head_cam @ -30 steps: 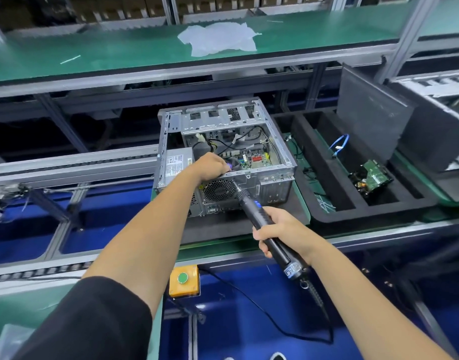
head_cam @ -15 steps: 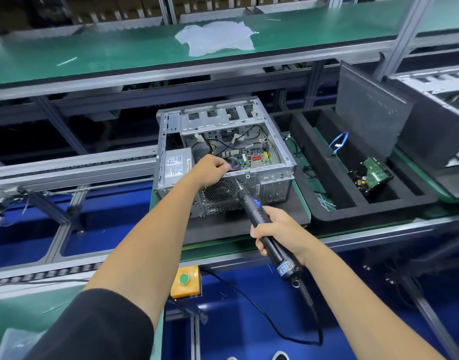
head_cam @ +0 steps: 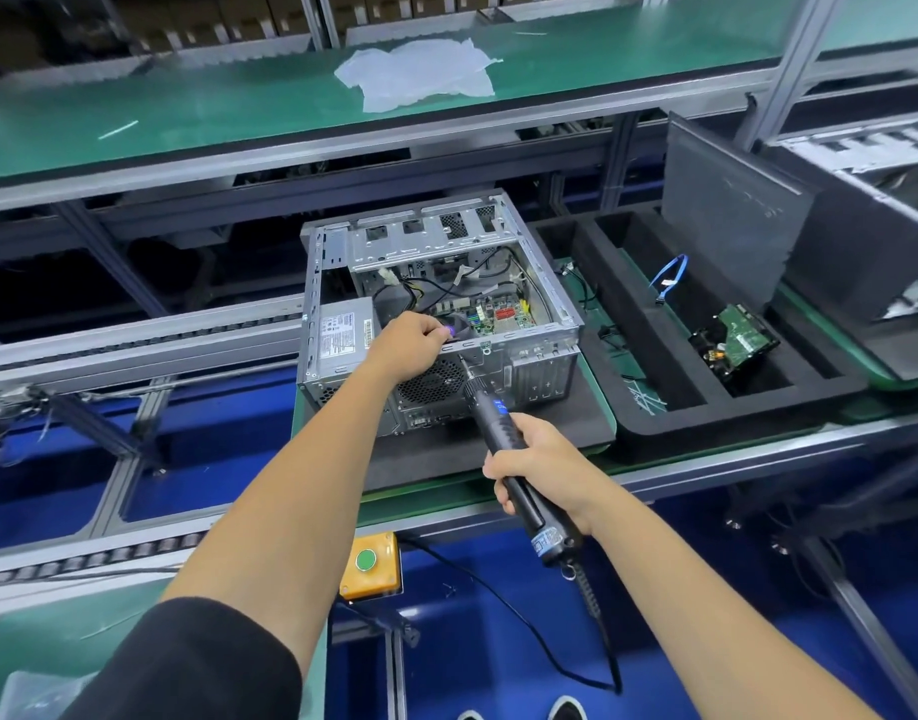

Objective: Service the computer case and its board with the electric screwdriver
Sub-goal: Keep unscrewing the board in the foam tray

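The right hand [head_cam: 540, 467] gripped the screwdriver [head_cam: 503, 449], tip against the case [head_cam: 446, 298] near edge; the left hand [head_cam: 407, 348] fingers, curled over that edge, apparently steadied it

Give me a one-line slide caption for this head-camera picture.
Right hand grips an electric screwdriver against the open computer case while the left hand holds its rear edge.

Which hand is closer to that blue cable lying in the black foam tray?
Right. The right hand grips the electric screwdriver below-left of the blue cable; the left hand sits farther left, at the computer case.
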